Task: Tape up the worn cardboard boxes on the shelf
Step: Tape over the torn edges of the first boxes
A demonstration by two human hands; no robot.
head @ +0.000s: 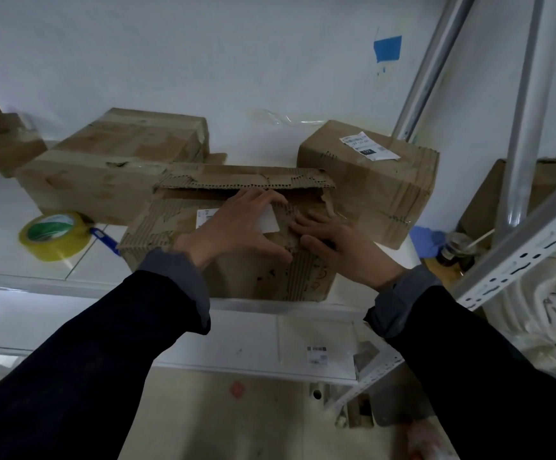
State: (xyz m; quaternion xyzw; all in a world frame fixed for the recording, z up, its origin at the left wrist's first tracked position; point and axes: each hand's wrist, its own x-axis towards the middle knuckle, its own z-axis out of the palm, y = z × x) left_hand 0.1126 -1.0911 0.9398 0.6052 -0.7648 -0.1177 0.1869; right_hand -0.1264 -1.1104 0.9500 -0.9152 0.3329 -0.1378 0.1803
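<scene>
**Inspector:** White shelf (37,280) against a white wall, metal uprights at the far right. State what is under the hands.

**Assistant:** One worn cardboard box (236,277), front of the shelf, outer paper stripped to the corrugation on several faces. Its rear flap (243,180) stands raised just beyond the fingertips, leaving a gap along the top.

**Inspector:** Hand condition?

**Assistant:** Left hand (236,224) lies flat on the box top, fingers spread, gripping nothing; it partly covers a white label (270,222). Right hand (339,240) presses flat beside it, fingers extended toward the torn corner, also gripping nothing. The two nearly touch.

**Inspector:** Supplies?

**Assistant:** Yellow tape roll (54,235) sits on the shelf well left of the left hand, a blue-handled tool (105,239) just beside it.

**Inspector:** Other stock?

**Assistant:** A larger box (110,167) beyond the left hand; a labelled box (376,180) beyond the right, touching the worn one.
</scene>
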